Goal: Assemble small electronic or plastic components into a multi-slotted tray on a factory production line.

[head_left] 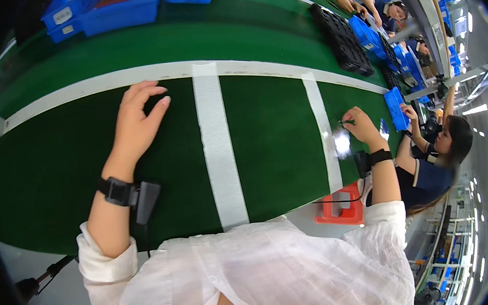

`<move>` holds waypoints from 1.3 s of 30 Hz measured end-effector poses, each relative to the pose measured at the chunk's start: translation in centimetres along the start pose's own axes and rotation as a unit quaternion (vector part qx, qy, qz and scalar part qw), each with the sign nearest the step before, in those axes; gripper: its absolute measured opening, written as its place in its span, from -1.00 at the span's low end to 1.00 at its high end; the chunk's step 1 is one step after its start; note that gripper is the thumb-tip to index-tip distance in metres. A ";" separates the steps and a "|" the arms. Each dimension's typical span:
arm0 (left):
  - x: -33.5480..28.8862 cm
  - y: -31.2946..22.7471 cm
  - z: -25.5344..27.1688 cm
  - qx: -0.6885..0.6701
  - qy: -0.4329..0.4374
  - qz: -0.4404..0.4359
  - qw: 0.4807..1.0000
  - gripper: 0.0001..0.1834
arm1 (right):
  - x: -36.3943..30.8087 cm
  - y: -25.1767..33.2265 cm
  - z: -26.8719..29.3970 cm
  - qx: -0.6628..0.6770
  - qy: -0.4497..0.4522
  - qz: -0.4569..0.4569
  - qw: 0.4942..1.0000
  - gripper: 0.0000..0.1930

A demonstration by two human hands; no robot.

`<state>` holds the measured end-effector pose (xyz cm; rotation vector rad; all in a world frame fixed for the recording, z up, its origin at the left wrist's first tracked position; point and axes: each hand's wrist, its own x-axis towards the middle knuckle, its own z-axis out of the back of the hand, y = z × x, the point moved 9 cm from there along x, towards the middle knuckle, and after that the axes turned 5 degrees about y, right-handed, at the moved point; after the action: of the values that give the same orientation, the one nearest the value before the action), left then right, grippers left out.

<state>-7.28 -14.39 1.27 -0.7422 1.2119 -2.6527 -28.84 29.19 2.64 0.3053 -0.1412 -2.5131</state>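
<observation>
Small, dark, slender piece of unclear material was pinched in the right hand, presumably because it was slight, well apart from the empty, loosely spread left hand.

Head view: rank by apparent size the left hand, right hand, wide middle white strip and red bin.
1. Wide middle white strip
2. Left hand
Unsure: right hand and red bin; the bin is farther off and partly covered.
</observation>
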 end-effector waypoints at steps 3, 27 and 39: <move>-0.3 0.4 0.2 -0.012 -0.006 -0.003 1.000 -0.82 | 0.6 -1.3 -0.4 0.001 0.049 -0.064 0.997 -0.94; 0.0 0.3 -0.5 -0.015 0.037 0.044 0.998 -0.84 | -6.8 3.4 -5.2 0.073 -0.173 -0.239 0.953 -0.11; 0.2 -0.2 -0.7 0.004 0.053 0.027 0.998 -0.85 | -5.5 0.6 -4.7 0.069 -0.291 -0.167 0.939 -0.59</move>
<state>-7.77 -13.84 1.11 -0.5658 1.2265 -2.6809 -22.95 31.76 -0.77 -0.4094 -0.5400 -2.8651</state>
